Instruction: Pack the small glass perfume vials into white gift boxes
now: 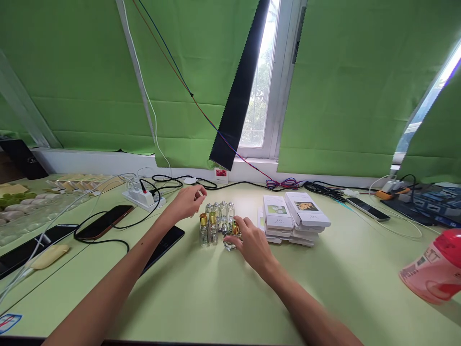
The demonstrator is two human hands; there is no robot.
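At the far left of the pale green matte table (201, 298), a clear plastic tray of rounded cream and green pieces (21, 211) lies beside two flat black glossy phones (103, 222) with black cables looping over them. A white rectangular power strip (143, 197) sits just behind them.

The left hand (187, 202) hovers above the table just left of the bottles, its fingers curled loosely with the fingertips drawn near one another; whether anything small is pinched there cannot be told.

At the table's centre stands a tight cluster of small clear glass bottles (218, 218), squarish and shiny, some capped in gold, others in silver. The right hand (252, 242) rests on the table at the cluster's right edge, fingers spread narrowly around one gold-capped glass bottle (232, 238) at the front, touching it.

Just right of that hand lies a stack of flat white cardboard boxes (293, 216) with small printed pictures on top. Further right are another slim dark phone (368, 209) and, near the edge, a pink-and-red plastic bottle (434, 266) tilted on its side.
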